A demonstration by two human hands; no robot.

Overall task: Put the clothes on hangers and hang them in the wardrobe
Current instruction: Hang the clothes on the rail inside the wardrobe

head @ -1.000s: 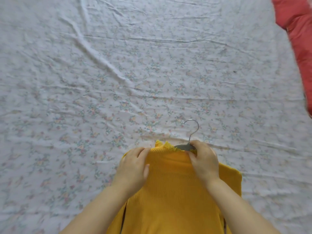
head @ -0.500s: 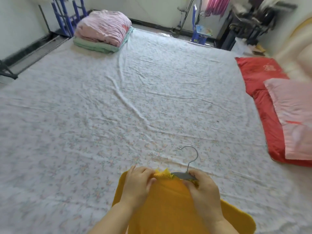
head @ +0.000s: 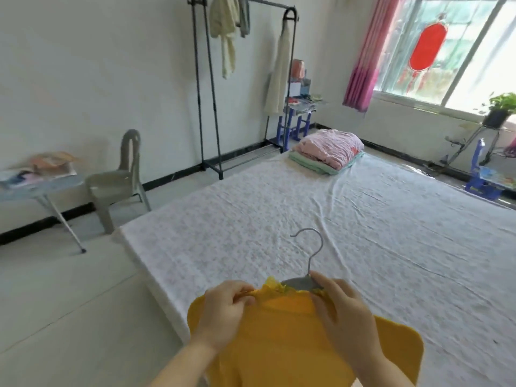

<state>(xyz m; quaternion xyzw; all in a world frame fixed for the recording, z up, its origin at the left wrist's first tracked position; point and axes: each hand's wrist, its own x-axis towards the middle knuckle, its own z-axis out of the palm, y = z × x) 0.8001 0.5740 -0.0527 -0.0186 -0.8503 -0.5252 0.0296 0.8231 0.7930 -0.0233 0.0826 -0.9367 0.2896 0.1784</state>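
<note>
Top (head: 279, 344): yellow, on a hanger (head: 300, 282), held over the bed's (head: 363, 219) near edge.
Left hand (head: 223, 314): knuckles up, pinches the collar's left side.
Right hand (head: 343, 317): grips collar and hanger together.
Hanger: bar runs left-right; hook points away, opening left.

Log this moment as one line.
phase: yellow sweater on hanger, not yet hung | left hand: pinches collar | right hand: grips hanger at collar | clothes rack: by wall beyond bed
</note>
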